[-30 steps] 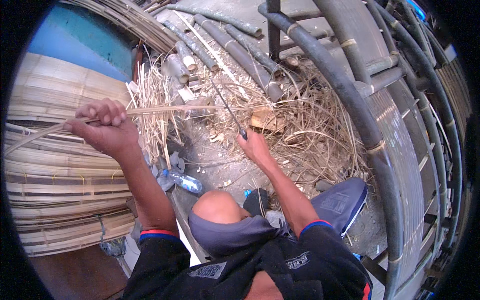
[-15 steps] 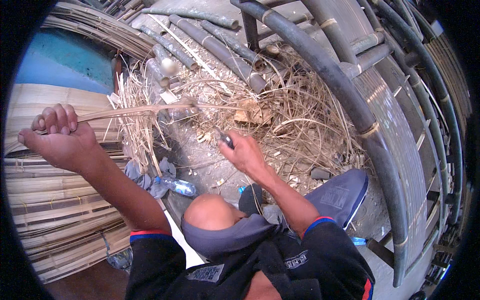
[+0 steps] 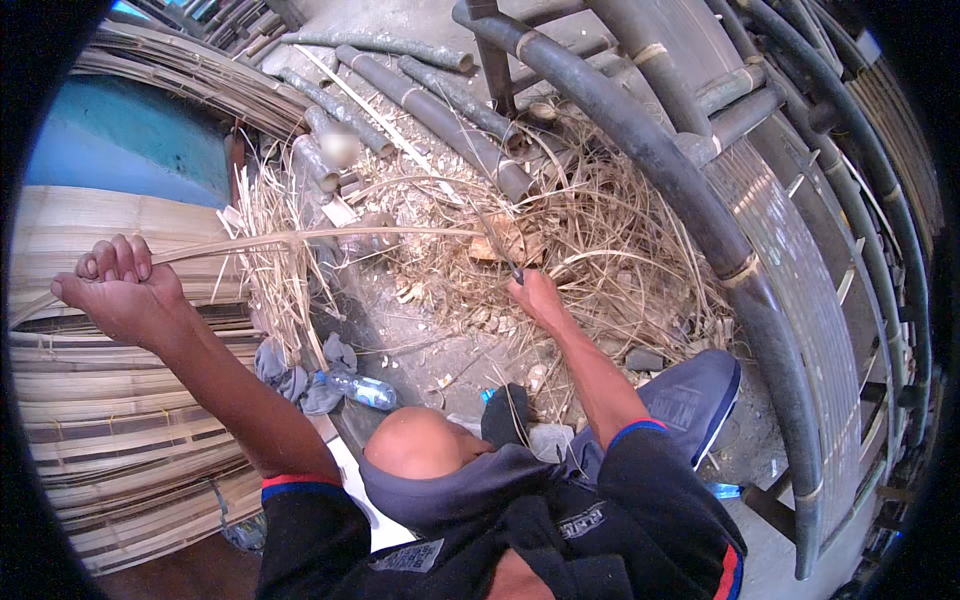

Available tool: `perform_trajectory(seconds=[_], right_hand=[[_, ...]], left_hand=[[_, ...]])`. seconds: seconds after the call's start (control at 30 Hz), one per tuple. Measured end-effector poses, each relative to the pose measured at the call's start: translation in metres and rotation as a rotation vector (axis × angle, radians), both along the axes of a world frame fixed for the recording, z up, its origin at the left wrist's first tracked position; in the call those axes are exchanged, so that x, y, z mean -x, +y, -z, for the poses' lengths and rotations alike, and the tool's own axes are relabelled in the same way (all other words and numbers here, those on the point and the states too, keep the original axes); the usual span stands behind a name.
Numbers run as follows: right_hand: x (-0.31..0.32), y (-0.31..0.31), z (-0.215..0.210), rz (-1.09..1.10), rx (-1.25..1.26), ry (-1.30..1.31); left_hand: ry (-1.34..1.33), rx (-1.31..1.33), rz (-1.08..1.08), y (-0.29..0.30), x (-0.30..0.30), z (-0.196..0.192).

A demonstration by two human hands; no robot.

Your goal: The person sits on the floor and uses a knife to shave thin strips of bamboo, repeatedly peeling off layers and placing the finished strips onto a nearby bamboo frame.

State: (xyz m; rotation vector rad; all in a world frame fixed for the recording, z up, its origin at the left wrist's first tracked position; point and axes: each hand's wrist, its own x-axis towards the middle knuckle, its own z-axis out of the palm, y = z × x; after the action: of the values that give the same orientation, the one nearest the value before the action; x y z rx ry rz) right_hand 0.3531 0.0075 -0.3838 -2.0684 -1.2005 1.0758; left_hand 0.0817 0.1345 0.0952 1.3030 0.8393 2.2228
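My left hand (image 3: pixel 122 285) is closed round one end of a long thin bamboo strip (image 3: pixel 300 236), out to the left above the slat stack. From there the strip runs right in a slight bow, its far end over a pale wooden block (image 3: pixel 515 245). My right hand (image 3: pixel 542 298) grips the dark handle of a knife (image 3: pixel 497 240), whose narrow blade points up and left, across the block near the strip's far end. I cannot tell whether blade and strip touch. Curled bamboo shavings (image 3: pixel 610 240) lie around and behind the block.
Flat bamboo slats (image 3: pixel 130 400) are stacked at the left. Bamboo poles (image 3: pixel 430 110) lie at the back. A curved bamboo furniture frame (image 3: pixel 690 190) stands close on the right. A plastic bottle (image 3: pixel 360 391) and a grey cloth (image 3: pixel 290 375) lie by my bent knee.
My right hand has moved right with the knife, whose blade now shows beside the block. My left hand has shifted slightly down and right, and the strip bows more.
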Motion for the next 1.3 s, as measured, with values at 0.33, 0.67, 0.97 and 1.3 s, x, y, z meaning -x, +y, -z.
perform_trajectory(seconds=[0.33,0.67,0.97,1.3], right_hand=[[0.019,-0.025,-0.033,0.012,-0.023,0.047],[0.059,-0.071,-0.168,-0.028,-0.052,0.331],[0.086,-0.081,-0.294,-0.062,-0.389,0.467],[0.087,-0.052,-0.347,-0.219,-0.509,0.469]], left_hand=[[-0.176,0.118,-0.062,-0.003,0.02,0.0],[0.077,-0.068,-0.044,-0.028,0.013,-0.016],[0.174,-0.151,0.123,-0.052,-0.045,0.007],[0.295,-0.295,-0.138,-0.074,-0.096,0.014]])
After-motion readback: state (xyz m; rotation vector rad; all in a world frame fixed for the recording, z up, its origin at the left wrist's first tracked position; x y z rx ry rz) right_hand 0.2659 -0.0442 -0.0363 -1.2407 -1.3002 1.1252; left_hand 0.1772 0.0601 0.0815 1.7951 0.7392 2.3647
